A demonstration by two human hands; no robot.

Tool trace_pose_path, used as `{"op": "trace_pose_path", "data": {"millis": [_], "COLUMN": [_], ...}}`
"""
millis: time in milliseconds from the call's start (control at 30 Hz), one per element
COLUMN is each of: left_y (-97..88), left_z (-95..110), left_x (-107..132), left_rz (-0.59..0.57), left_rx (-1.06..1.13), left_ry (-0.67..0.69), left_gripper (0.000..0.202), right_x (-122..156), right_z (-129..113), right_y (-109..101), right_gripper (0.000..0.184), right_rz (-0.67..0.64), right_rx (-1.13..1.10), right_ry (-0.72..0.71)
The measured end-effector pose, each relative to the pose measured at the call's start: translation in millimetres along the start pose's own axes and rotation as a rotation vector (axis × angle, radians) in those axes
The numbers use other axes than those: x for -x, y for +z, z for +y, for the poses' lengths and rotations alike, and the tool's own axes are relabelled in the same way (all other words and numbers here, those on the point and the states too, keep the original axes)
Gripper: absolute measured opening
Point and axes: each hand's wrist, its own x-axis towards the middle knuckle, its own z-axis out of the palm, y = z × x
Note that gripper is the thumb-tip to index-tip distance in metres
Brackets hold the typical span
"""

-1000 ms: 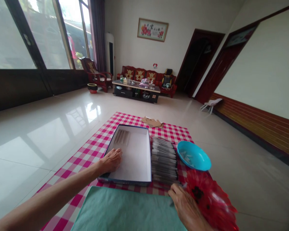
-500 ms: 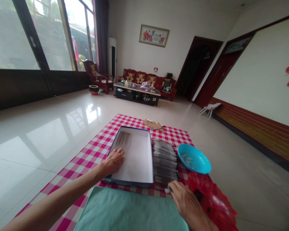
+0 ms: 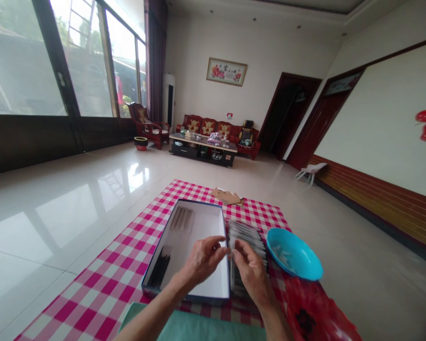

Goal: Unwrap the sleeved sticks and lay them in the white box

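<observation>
My left hand (image 3: 206, 255) hovers over the right part of a shallow white-lined box (image 3: 199, 279). Its thumb and fingers curl toward the right hand; whatever they pinch is too small to make out. My right hand (image 3: 251, 267), close beside it, has thumb and fingers closed on a small translucent piece (image 3: 233, 255), blurred against the background. Under the right hand lies a row of slim grey pen-like sticks (image 3: 246, 232), beside the box. Inside the box, translucent grey sticks (image 3: 182, 219) lie toward the back and black sticks (image 3: 160, 269) at the front left.
A blue bowl (image 3: 310, 265) with small clear pieces stands to the right. In front of it lies a shiny red plastic item (image 3: 319, 312). Torn cardboard (image 3: 229, 196) is at the far end of the checked tablecloth (image 3: 102, 265). A green cloth (image 3: 199, 327) lies nearest me.
My left hand has left the box's left side and moved right. My right hand has risen from the front of the stick row to meet it. The camera view has tilted down.
</observation>
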Motion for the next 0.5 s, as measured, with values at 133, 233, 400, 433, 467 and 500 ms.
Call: {"op": "trace_pose_path", "data": {"millis": [133,233,400,433,467,500], "left_y": [7.9,15.3,24.2,24.2,23.4,22.1], "left_z": [-11,-21,-32,-34,-34,-35], "left_x": [-9,-12,-17,-18,-18,-19], "left_rz": [0.008,0.005,-0.021,0.007,0.038,0.067], "left_rx": [0.192,0.337,0.602,0.623,0.639,0.655], "left_ry": [-0.083,-0.150,-0.282,-0.317,-0.352,-0.382], "left_gripper": [0.030,0.032,0.034,0.034,0.035,0.035], "right_x": [-6,-10,-15,-15,-15,-15], "right_z": [6,11,21,23,25,26], "right_y": [10,12,7,5,3,2], "right_gripper": [0.038,0.041,0.037,0.035,0.033,0.031], "right_rz": [-0.033,-0.036,-0.089,-0.101,-0.107,-0.116], "right_rx": [-0.064,-0.047,-0.095,-0.089,-0.072,-0.051], "right_ry": [0.008,0.035,0.049,0.065,0.084,0.100]}}
